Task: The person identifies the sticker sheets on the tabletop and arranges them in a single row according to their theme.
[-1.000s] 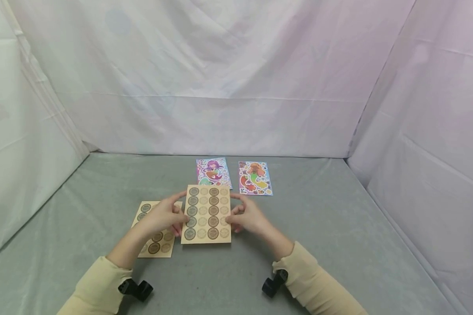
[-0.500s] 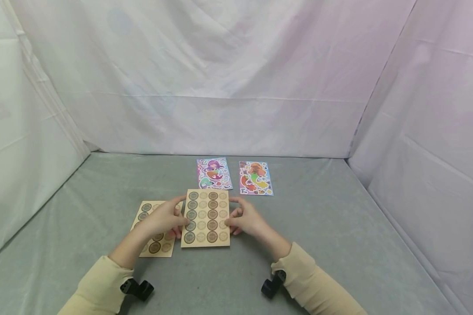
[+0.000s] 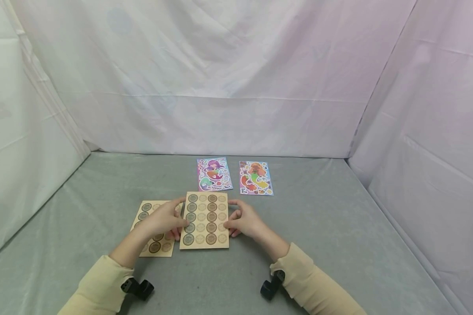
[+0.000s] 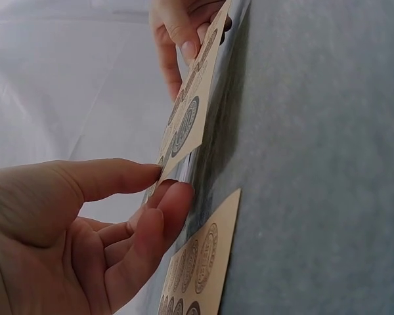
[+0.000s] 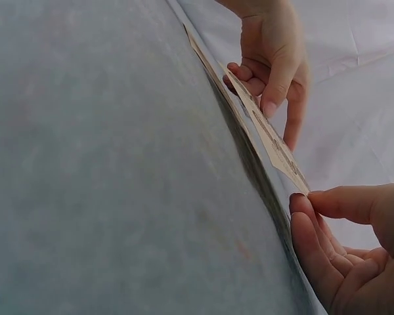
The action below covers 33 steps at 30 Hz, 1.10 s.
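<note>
Between both hands is a tan sticker sheet point(image 3: 206, 221) printed with rows of round seals, dark and pale columns alternating. My left hand point(image 3: 163, 220) pinches its left edge, thumb on top and fingers beneath. The right hand point(image 3: 247, 220) pinches the opposite edge the same way. Both wrist views show the held sheet point(image 4: 187, 121) raised a little above the table. Under the left hand and forearm lies a second tan sticker sheet point(image 3: 155, 247) of the same print, partly covered by them.
Two colourful mermaid sticker sheets lie farther back: a purple-haired one point(image 3: 214, 174) and an orange-haired one point(image 3: 256, 178). The grey cloth-covered table point(image 3: 319, 227) meets white curtains point(image 3: 220, 127) at its back and sides.
Both hands have lowered the held sticker sheet slightly toward the table and the person, uncovering more of the purple-haired mermaid sheet. The grips look the same.
</note>
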{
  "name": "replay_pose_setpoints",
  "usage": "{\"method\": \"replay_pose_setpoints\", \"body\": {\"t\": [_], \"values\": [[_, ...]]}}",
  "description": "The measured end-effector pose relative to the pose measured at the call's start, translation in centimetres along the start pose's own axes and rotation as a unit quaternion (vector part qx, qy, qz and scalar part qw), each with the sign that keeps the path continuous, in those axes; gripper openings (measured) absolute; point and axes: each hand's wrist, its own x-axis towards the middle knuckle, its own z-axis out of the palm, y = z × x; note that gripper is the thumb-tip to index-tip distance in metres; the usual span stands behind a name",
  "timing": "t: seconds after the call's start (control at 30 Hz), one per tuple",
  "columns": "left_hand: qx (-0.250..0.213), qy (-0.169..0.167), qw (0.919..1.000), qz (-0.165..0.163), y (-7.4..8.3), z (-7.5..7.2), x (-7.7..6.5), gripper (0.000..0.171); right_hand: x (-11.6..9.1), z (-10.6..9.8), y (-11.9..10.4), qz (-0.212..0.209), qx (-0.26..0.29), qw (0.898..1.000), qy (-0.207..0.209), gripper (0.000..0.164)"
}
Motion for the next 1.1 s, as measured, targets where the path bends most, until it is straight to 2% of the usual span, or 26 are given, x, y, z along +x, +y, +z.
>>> {"method": "replay_pose_setpoints", "body": {"t": [0.6, 1.1], "values": [[0.039, 0.004, 0.9989, -0.025, -0.15, 0.51, 0.11, 0.079, -0.14, 0.35, 0.30, 0.007, 0.000, 1.000, -0.007, 0.069], [0.063, -0.002, 0.9970, -0.045, -0.02, 0.50, -0.17, 0.081, -0.31, 0.93, 0.44, 0.036, 0.004, 0.999, -0.023, 0.071]]}}
